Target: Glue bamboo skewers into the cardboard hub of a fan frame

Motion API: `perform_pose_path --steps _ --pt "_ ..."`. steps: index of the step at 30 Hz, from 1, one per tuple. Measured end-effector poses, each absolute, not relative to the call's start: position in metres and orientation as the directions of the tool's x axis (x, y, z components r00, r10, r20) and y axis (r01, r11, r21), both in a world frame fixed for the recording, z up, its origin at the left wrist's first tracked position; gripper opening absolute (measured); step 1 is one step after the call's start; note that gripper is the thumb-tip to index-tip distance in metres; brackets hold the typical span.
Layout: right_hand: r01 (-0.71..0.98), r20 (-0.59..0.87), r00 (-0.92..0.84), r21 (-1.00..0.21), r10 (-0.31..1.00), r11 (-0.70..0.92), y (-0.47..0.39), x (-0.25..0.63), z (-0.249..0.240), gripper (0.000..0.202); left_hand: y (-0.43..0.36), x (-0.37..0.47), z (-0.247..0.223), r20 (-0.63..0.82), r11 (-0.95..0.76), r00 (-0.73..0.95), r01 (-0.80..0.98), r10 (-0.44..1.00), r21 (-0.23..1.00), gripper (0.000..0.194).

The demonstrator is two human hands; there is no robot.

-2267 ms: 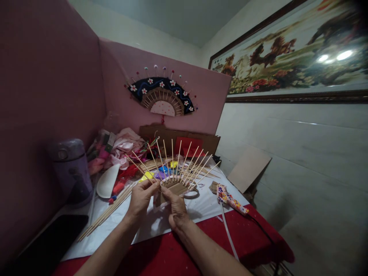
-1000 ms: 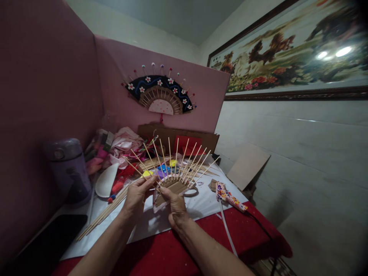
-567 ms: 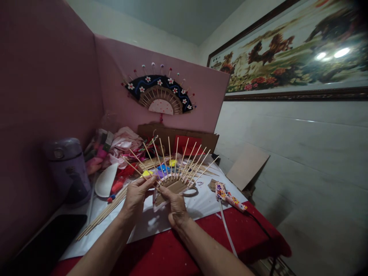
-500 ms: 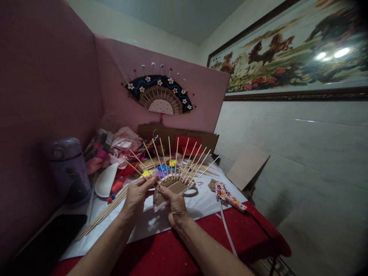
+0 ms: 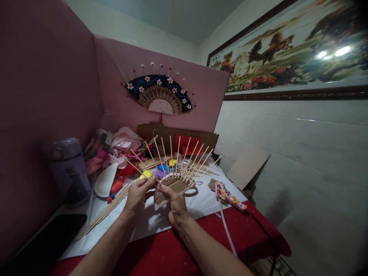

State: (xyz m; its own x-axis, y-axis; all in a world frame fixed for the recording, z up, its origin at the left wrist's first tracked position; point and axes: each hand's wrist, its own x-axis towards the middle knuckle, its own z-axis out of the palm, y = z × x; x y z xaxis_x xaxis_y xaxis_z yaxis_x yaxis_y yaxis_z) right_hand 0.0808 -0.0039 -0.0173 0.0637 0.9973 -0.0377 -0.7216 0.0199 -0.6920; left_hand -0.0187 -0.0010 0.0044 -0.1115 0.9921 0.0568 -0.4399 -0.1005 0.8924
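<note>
A half-round piece of brown cardboard (image 5: pixel 177 187) with thin wooden sticks (image 5: pixel 171 153) fanned out along its curved edge is held up over the table. My right hand (image 5: pixel 177 205) is closed on its lower left part, thumb lying on the cardboard face. At the left end of the fan, my left hand (image 5: pixel 139 197) pinches the leftmost stick (image 5: pixel 134 166) near its lower end, close to my right thumb. Pale edging shows around the cardboard. My other fingers behind the piece are mostly hidden.
Loose sticks (image 5: pixel 105 212) lie left, near a black phone (image 5: pixel 51 237) and a purple bottle (image 5: pixel 67 172). A flower-patterned glue gun (image 5: pixel 230 196) rests right, beside a brown ring (image 5: pixel 192 191). A finished fan (image 5: pixel 159 90) hangs on the pink board. Yellow and blue packets lie behind.
The stick fan has shifted slightly to the right, its stick tips moving with it. Both hands keep their hold and have barely moved.
</note>
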Motion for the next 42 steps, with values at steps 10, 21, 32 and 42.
perform_pose_path --steps 10,21,32,42 --pt "-0.738 -0.009 0.117 -0.67 0.993 0.081 0.0003 0.083 -0.0187 0.053 -0.0028 -0.0179 0.0038 0.075 -0.106 -0.095 -0.389 0.993 0.915 0.021" --pt "-0.769 -0.018 0.126 -0.634 0.992 0.086 0.0015 0.0832 -0.0172 0.053 -0.0045 -0.0169 0.0011 0.107 -0.116 -0.044 -0.321 0.993 0.94 0.018" --pt "-0.757 0.012 0.156 -0.641 0.988 0.127 0.0005 0.0844 -0.0152 0.048 -0.0051 -0.0125 -0.0001 0.228 -0.237 -0.065 -0.207 0.971 0.949 0.014" --pt "-0.771 -0.048 0.168 -0.629 0.985 0.101 0.0051 0.0828 -0.02 0.048 -0.0045 -0.0105 -0.0002 0.228 -0.242 -0.088 -0.215 0.97 0.946 0.016"
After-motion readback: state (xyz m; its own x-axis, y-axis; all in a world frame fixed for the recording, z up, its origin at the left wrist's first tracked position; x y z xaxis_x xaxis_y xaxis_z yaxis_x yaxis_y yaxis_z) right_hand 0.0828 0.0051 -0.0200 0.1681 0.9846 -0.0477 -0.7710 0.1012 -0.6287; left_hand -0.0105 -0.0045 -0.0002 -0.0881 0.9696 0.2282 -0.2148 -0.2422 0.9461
